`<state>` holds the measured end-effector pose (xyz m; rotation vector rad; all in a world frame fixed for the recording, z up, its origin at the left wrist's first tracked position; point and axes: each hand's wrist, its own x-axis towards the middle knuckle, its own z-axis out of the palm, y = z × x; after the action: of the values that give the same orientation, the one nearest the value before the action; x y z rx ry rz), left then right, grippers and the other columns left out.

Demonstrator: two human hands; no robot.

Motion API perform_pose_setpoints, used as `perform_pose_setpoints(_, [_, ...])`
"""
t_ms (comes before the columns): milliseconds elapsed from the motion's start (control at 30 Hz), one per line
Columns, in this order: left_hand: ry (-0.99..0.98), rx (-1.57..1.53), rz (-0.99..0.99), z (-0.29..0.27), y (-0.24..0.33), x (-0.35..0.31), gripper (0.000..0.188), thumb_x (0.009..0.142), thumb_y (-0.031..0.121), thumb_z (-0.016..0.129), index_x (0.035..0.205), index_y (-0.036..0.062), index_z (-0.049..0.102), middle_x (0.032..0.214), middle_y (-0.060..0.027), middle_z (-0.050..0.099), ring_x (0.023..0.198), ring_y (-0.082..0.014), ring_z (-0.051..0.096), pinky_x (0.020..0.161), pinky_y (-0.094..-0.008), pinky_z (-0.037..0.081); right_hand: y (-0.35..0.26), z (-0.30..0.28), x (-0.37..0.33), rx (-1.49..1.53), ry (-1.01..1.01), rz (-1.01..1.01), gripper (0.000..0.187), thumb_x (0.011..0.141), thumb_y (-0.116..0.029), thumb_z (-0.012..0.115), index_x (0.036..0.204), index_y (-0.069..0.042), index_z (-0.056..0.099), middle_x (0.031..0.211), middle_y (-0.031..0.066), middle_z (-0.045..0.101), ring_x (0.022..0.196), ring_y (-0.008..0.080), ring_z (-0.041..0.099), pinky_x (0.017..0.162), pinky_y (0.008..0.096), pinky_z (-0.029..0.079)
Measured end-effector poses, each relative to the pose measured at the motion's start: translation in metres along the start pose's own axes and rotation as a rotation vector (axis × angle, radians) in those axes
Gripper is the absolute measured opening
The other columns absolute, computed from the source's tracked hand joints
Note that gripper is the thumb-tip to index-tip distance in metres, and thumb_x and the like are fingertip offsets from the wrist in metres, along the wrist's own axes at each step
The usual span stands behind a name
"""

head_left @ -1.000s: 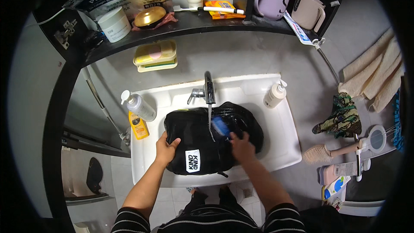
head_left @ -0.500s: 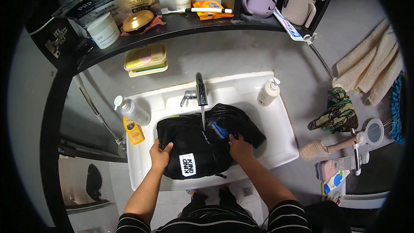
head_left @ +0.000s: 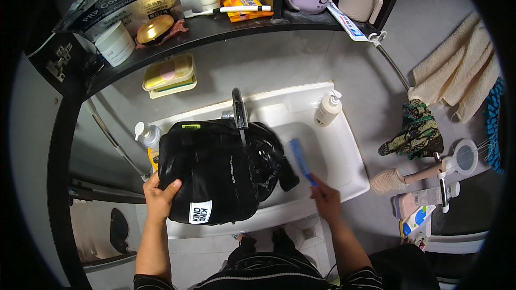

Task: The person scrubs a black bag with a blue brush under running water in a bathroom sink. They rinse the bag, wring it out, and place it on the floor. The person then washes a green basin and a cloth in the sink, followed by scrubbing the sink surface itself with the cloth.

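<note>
A wet black bag (head_left: 215, 169) with a white patch lies tilted over the left part of the white sink (head_left: 344, 156), under the running chrome faucet (head_left: 239, 110). At its lower left edge my left hand (head_left: 159, 193) grips the fabric, thumb on top. My right hand (head_left: 325, 198) is to the right of the bag, closed on the handle of a blue scrubbing brush (head_left: 301, 158). The brush is apart from the bag and slightly blurred. A thin stream of water falls onto the bag's right side.
A white pump bottle (head_left: 328, 108) stands at the sink's back right corner. Another pump bottle (head_left: 148, 134) is partly hidden behind the bag at left. Above hangs a dark shelf (head_left: 231, 28) with cups and toiletries. A soap dish (head_left: 170, 75) is on the wall.
The bag has shifted left and been lifted and tilted by my left hand. My right hand has moved off the bag to the right, taking the blue brush with it.
</note>
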<state>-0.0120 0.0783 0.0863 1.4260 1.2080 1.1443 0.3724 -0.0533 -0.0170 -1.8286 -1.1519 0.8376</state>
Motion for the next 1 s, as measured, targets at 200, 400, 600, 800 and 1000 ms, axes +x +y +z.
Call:
perform_pose_setpoints(200, [-0.031,-0.065,0.015,0.004,-0.003,-0.012,0.034,0.075,0.011,0.077,0.103,-0.0045,0.064,0.094,-0.0043,0.066,0.085,-0.0117,0.059,0.080,-0.0261,0.046,0.083,-0.034,0.024,-0.624,0.326,0.094,0.038,0.085,-0.020,0.063,0.122,-0.010,0.061,0.082,0.0182,0.065,0.072,0.0334,0.063,0.066,0.0426,0.050])
perform_pose_setpoints(400, [0.023,-0.037,0.006,-0.003,-0.006,-0.024,0.040,0.071,0.022,0.081,0.098,-0.0033,0.066,0.089,-0.0025,0.067,0.080,-0.0109,0.059,0.076,-0.0260,0.046,0.114,0.011,0.072,-0.848,0.360,-0.264,0.057,0.080,-0.025,0.070,0.128,-0.001,0.051,0.121,0.0258,0.053,0.112,0.0376,0.051,0.094,0.0476,0.042])
perform_pose_setpoints(600, [-0.035,-0.061,-0.039,-0.001,-0.005,-0.031,0.039,0.070,0.023,0.083,0.095,-0.0020,0.067,0.088,-0.0015,0.067,0.080,-0.0104,0.058,0.075,-0.0256,0.046,0.090,0.134,0.138,0.099,-0.081,-0.149,0.073,0.081,-0.029,0.069,0.139,0.002,0.035,0.128,0.0292,0.050,0.118,0.0418,0.049,0.100,0.0418,0.040])
perform_pose_setpoints(800, [0.038,-0.076,-0.089,0.002,-0.018,-0.047,0.031,0.076,0.009,0.077,0.102,-0.0018,0.064,0.094,-0.0030,0.066,0.085,-0.0109,0.059,0.081,-0.0259,0.046,0.079,0.175,0.126,-0.085,-0.040,-0.068,0.028,0.079,-0.014,0.070,0.098,-0.001,0.057,0.083,0.0130,0.065,0.078,0.0234,0.064,0.072,0.0362,0.049])
perform_pose_setpoints(1000, [0.269,-0.308,-0.176,0.031,-0.062,-0.048,0.034,0.083,0.005,0.068,0.114,-0.0008,0.055,0.105,-0.0083,0.064,0.093,-0.0153,0.060,0.087,-0.0284,0.047,-0.046,0.076,0.077,0.073,-0.049,-0.412,0.026,0.078,-0.010,0.069,0.097,-0.001,0.054,0.087,0.0181,0.059,0.081,0.0355,0.057,0.071,0.0406,0.046])
